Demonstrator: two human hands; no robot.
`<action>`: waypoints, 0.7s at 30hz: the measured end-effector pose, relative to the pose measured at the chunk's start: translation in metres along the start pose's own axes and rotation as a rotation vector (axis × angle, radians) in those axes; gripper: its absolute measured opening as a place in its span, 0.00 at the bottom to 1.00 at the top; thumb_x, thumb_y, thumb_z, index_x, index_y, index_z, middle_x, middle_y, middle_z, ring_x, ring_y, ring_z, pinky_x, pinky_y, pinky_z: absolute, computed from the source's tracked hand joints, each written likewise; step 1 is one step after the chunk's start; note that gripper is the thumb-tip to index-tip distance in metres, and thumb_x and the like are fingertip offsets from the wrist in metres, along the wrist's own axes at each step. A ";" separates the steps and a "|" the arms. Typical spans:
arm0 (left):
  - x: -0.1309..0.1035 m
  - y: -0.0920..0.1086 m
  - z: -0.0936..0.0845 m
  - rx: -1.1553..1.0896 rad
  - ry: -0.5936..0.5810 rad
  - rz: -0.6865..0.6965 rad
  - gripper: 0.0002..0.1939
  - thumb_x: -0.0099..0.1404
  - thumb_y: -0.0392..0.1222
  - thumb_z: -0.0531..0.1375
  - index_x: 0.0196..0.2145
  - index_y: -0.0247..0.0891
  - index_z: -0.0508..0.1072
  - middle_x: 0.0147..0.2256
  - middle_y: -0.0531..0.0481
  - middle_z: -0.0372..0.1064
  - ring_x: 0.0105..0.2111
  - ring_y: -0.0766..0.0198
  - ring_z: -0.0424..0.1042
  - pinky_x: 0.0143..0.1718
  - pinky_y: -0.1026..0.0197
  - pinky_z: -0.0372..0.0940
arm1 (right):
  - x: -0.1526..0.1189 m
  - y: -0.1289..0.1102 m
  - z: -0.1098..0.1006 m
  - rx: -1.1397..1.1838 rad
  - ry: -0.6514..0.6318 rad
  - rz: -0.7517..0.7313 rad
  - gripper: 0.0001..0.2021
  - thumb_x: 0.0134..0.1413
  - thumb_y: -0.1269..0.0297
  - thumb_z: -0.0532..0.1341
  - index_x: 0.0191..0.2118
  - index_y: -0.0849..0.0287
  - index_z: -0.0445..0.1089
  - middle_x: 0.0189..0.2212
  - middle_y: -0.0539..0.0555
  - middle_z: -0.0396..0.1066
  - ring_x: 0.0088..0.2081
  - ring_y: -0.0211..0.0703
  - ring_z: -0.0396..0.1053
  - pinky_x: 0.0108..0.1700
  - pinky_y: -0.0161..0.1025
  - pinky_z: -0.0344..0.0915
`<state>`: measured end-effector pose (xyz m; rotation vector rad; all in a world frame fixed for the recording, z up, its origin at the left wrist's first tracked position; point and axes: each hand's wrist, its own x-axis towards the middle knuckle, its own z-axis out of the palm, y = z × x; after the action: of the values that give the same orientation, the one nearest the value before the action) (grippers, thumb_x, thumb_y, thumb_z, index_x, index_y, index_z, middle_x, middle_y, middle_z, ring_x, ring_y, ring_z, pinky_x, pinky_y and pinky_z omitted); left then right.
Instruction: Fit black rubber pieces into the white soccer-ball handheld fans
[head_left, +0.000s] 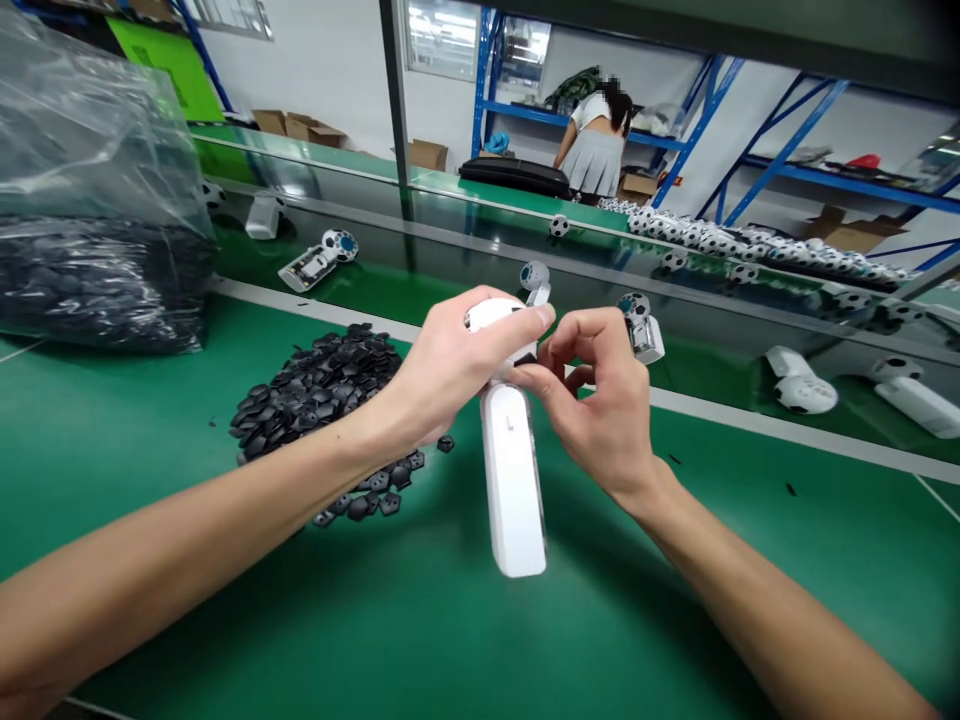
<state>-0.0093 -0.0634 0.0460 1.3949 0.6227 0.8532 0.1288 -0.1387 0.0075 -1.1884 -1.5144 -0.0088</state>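
Wrapped over the round head of a white device (512, 480), my left hand (465, 350) grips it with the thumb lying across the top. The device's long white body hangs down toward me, above the green work surface. My right hand (596, 385) is closed at the right side of the head, thumb and forefinger pinched against a small black plastic piece (527, 358) at its edge. The fingers partly hide that piece. Left of the device, beneath my left forearm, lies a pile of black pentagonal pieces (322, 385).
A clear plastic bag (97, 270) of black pieces stands at left. Beyond a white strip, a dark green belt (420, 265) carries several football-headed devices, one an opened unit (311, 265). Many football-patterned balls (712, 235) line the back right. A person (596, 135) bends near blue shelving.
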 end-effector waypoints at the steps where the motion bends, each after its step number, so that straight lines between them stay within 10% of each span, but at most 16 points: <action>1: -0.002 0.002 0.001 0.000 -0.007 -0.003 0.13 0.63 0.47 0.70 0.36 0.37 0.74 0.28 0.51 0.68 0.23 0.66 0.68 0.21 0.65 0.65 | -0.001 0.001 0.001 -0.009 0.010 -0.040 0.16 0.65 0.62 0.72 0.41 0.51 0.61 0.31 0.42 0.66 0.28 0.33 0.65 0.28 0.32 0.61; 10: 0.019 0.008 -0.012 0.210 0.070 0.457 0.15 0.63 0.50 0.73 0.37 0.39 0.75 0.32 0.51 0.71 0.30 0.64 0.71 0.30 0.62 0.67 | 0.013 -0.032 -0.003 -0.031 0.128 -0.256 0.12 0.65 0.67 0.72 0.41 0.54 0.67 0.31 0.43 0.68 0.28 0.33 0.66 0.29 0.33 0.63; 16: 0.045 -0.033 -0.027 0.351 0.232 0.529 0.19 0.59 0.50 0.75 0.41 0.40 0.73 0.33 0.53 0.71 0.29 0.66 0.67 0.30 0.63 0.63 | -0.033 -0.043 0.034 -0.338 -0.633 -0.405 0.08 0.71 0.59 0.67 0.40 0.57 0.77 0.33 0.48 0.79 0.35 0.43 0.75 0.31 0.42 0.63; 21: 0.044 -0.039 -0.026 0.347 0.136 0.504 0.16 0.69 0.56 0.68 0.39 0.40 0.73 0.32 0.53 0.71 0.29 0.65 0.67 0.31 0.62 0.61 | -0.048 -0.035 0.061 -0.516 -0.894 -0.374 0.09 0.71 0.58 0.67 0.41 0.57 0.79 0.35 0.51 0.80 0.40 0.47 0.77 0.33 0.43 0.65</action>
<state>0.0006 -0.0115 0.0099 1.8623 0.5454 1.2916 0.0528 -0.1511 -0.0294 -1.3660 -2.6270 -0.1429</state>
